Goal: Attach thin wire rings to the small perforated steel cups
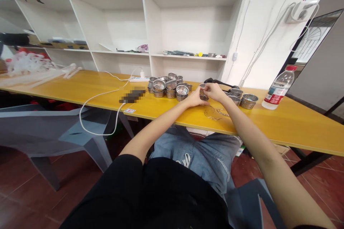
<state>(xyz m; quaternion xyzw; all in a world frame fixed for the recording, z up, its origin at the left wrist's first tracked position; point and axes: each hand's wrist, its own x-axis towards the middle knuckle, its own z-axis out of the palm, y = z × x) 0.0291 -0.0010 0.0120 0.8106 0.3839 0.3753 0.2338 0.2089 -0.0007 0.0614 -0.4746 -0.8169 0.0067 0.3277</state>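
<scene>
your left hand curled around a perforated metal cup, your right hand at its rim, finger closure unclear

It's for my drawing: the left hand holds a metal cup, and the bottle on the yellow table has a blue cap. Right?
The bottle's cap is red, not blue, as the head view shows. The left hand does hold a metal cup.

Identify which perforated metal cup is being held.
The cup in the left hand, right hand at its rim; the others sit grouped to either side.
</scene>
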